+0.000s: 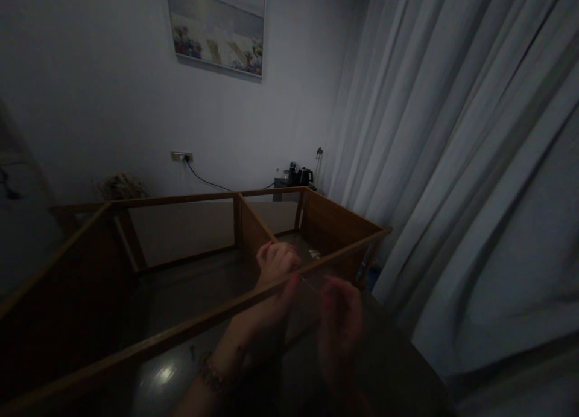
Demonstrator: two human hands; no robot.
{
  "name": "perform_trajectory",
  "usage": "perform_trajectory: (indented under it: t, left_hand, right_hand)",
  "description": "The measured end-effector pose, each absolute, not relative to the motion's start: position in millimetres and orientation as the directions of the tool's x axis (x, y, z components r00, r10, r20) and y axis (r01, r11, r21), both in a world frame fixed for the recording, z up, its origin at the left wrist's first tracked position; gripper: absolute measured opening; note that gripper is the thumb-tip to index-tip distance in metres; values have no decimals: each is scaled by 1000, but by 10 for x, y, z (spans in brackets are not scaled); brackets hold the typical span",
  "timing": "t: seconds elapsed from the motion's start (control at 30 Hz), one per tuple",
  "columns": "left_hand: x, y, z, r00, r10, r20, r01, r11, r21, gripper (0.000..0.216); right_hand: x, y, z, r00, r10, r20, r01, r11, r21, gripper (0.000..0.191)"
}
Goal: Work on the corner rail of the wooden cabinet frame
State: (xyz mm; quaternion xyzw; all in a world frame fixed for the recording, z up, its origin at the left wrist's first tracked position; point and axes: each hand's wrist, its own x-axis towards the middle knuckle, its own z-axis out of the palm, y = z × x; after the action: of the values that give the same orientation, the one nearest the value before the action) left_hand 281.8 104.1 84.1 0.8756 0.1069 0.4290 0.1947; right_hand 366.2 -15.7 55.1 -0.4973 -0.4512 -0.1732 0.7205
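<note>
A brown wooden frame (181, 200) of rails and panels lies on its side on a dark floor, with a middle divider (251, 224). My left hand (277, 263) is curled closed just behind the near top rail (190, 327), fingertips at the rail. A bracelet (212, 375) sits on that wrist. My right hand (340, 320) is in front of the rail, dim and smeared, fingers bent together. A thin pale sliver (309, 282) shows between the two hands; I cannot make out what it is.
Grey curtains (474, 163) hang along the right. A picture (219, 28) hangs on the white wall, above a wall socket with a cable (181, 157). A kettle and small items (299, 175) stand on a low table behind the frame. The floor (163, 375) is glossy.
</note>
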Motion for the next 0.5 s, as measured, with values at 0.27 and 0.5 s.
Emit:
perform_trajectory:
  t: [0.27, 0.5]
  left_hand:
    - [2828, 1065, 736, 601, 340, 724, 34, -915, 402, 20]
    - [2848, 1082, 745, 604, 363, 710, 58, -908, 416, 27]
  right_hand:
    - [3682, -199, 602, 323, 109, 940, 850, 404, -339, 15]
    - [3666, -242, 666, 164, 220, 962, 854, 456, -250, 21]
